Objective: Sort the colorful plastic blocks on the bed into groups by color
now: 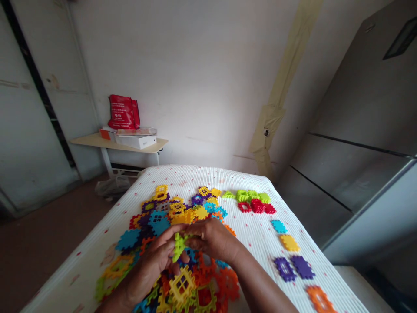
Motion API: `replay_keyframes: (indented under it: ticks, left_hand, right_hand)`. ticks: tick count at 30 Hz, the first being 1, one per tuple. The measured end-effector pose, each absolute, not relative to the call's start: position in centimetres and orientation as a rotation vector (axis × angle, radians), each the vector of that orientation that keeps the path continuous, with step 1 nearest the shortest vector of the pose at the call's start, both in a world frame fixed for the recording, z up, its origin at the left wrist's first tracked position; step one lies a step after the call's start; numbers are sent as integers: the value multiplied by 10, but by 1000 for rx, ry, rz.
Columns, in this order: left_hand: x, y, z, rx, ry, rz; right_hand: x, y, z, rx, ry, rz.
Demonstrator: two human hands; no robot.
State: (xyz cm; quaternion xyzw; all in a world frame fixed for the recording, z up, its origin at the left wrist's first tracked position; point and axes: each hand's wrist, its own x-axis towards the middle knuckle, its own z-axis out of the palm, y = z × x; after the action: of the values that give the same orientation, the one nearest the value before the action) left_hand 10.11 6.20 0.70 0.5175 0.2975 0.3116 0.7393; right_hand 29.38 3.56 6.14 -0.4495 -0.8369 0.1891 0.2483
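Observation:
Over the pile of plastic interlocking tiles, a lime-green interlocking tile (179, 247) is seen nearly edge-on between my hands. My left hand (159, 256) grips it from the left, fingers curled around and below it. From the right, my right hand (211, 237) pinches its upper edge; those fingertips are partly hidden. Directly beneath lies the mixed pile, with a yellow window tile (182, 286), orange tiles (228, 282) and a blue tile (128, 240) among several other colours.
Sorted at the back right are green tiles (243, 195) and red tiles (257, 206). Down the right side lie a blue tile (279, 226), a yellow tile (289, 243), purple tiles (302, 266) and an orange tile (319, 299). A side table (87, 140) holds a red bag (122, 112).

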Motion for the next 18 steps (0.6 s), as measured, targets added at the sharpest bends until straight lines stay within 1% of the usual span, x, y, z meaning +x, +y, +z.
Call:
replay_keyframes:
  ticks: [5,9,11,15,18]
  left_hand:
    - [105,62,10,1491,913,715]
    - [108,59,15,1421,960,732]
    - [108,58,16,1355,988,722]
    - [104,59,15,1412,961,761]
    - [97,64,14,1266,924,790]
  right_hand:
    - [295,40,50,-1183,-2153,812]
    - [294,44,43,-1155,-2094,984]
    - [293,44,43,-1150,-2095,946]
    - [291,41,49,-1156,-2166,703]
    - [293,39,55,-1184,-2222,496]
